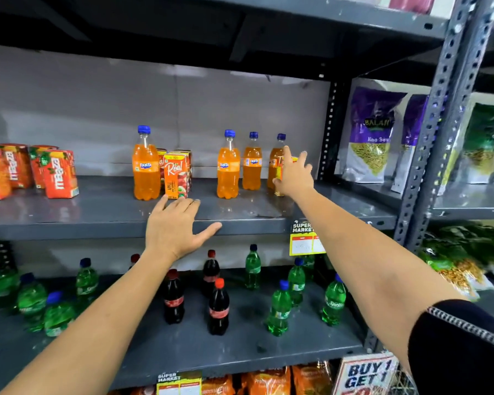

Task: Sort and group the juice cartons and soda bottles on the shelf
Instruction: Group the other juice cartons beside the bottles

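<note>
- Grey metal shelf at chest height carries the drinks: four clear plastic Fanta bottles with orange soda and blue caps, one left of centre and three to its right.
- Orange "Real" apple juice carton stands upright just beside the left Fanta bottle, with more cartons of the same kind tucked behind it.
- Red-orange Maaza juice cartons stand grouped at the shelf's far left, well apart from the bottles.
- Left hand lies flat and released on the shelf's front edge, fingers spread, holding nothing, just in front of the Real carton.
- Right hand reaches to the rightmost Fanta bottle, fingers open, against a small orange-yellow carton; whether it grips that carton I cannot tell.
- Green Sprite bottles and dark cola bottles stand scattered on the lower shelf.
</note>
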